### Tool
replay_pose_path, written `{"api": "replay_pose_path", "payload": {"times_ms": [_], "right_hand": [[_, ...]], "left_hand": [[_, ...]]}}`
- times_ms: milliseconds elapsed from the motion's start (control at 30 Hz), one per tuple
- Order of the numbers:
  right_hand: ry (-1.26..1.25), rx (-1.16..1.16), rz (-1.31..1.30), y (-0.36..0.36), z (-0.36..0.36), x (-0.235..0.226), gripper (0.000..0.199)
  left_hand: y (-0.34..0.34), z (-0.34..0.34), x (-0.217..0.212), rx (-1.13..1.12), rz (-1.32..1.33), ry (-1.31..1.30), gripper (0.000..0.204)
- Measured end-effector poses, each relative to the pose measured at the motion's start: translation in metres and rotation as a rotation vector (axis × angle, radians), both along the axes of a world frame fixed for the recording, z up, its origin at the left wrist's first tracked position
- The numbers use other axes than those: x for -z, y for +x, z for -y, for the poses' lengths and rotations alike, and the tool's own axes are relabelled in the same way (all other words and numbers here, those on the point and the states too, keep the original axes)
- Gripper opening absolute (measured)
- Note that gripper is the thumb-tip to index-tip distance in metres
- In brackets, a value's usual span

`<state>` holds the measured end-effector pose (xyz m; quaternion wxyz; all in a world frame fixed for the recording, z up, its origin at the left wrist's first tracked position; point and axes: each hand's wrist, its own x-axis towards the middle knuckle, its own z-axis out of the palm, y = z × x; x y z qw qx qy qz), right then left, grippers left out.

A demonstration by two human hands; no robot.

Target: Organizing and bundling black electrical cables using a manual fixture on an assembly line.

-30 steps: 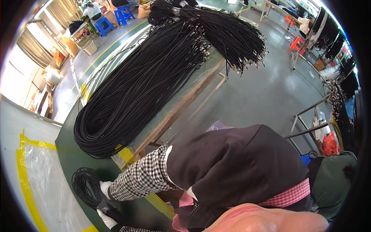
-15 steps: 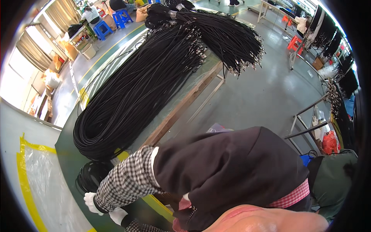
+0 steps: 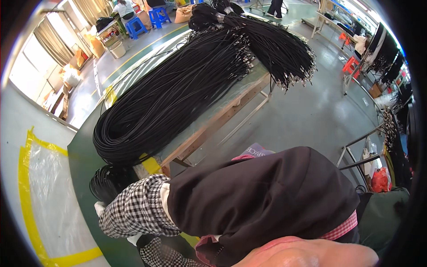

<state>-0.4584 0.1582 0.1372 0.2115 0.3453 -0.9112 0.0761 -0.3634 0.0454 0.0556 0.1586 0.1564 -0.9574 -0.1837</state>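
My right hand, in a white glove, shows only as a small patch past its black-and-white checked sleeve. It is beside a small coil of black cord at the near left end of the green table. Whether it grips the cord is hidden. Below that sleeve a bit of white glove marks my left hand, its fingers covered by the right forearm. Just beyond the coil lies a large looped bundle of long black cords with small metallic ends at the far side.
A second black bundle hangs over the table's wooden edge. Clear plastic bordered with yellow tape covers a pale surface at left. Racks of hanging cords line the right. Blue stools and people are at the back.
Both gloved hands have become more hidden behind the right sleeve, which has shifted slightly left. The view has turned, so the table and bundles appear farther right.
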Motion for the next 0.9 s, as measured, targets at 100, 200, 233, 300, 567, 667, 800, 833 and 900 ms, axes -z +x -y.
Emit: {"api": "replay_pose_path", "payload": {"times_ms": [100,200,233,300,567,667,800,833,900], "right_hand": [[0.048,0.095,-0.026,-0.005,-0.01,0.001,0.022],[0.088,0.205,-0.048,-0.011,-0.028,-0.001,0.022],[0.084,0.219,-0.047,-0.011,-0.034,-0.002,0.022],[-0.413,0.038,0.238,0.006,-0.044,-0.019,0.023],[-0.73,-0.179,0.294,0.048,-0.153,-0.003,0.029],[-0.744,-0.153,0.331,0.059,-0.182,0.029,0.031],[-0.546,-0.436,0.205,0.047,-0.19,0.051,0.034],[-0.472,-0.537,0.146,0.044,-0.189,0.052,0.035],[-0.396,-0.641,0.086,0.044,-0.187,0.05,0.037]], "left_hand": [[-0.006,-0.006,0.003,0.019,0.004,0.037,0.056],[-0.016,-0.018,0.003,0.053,0.011,0.065,0.055],[-0.02,-0.023,0.003,0.066,0.015,0.071,0.055],[-0.024,-0.024,0.0,0.064,0.013,0.085,0.055],[-0.03,-0.03,-0.013,0.077,0.042,0.124,0.054],[-0.036,-0.037,-0.018,0.142,0.061,0.17,0.059],[-0.036,-0.045,-0.031,0.212,0.076,0.233,0.061],[-0.034,-0.046,-0.036,0.23,0.081,0.256,0.061],[-0.031,-0.043,-0.044,0.244,0.083,0.279,0.061]]}}
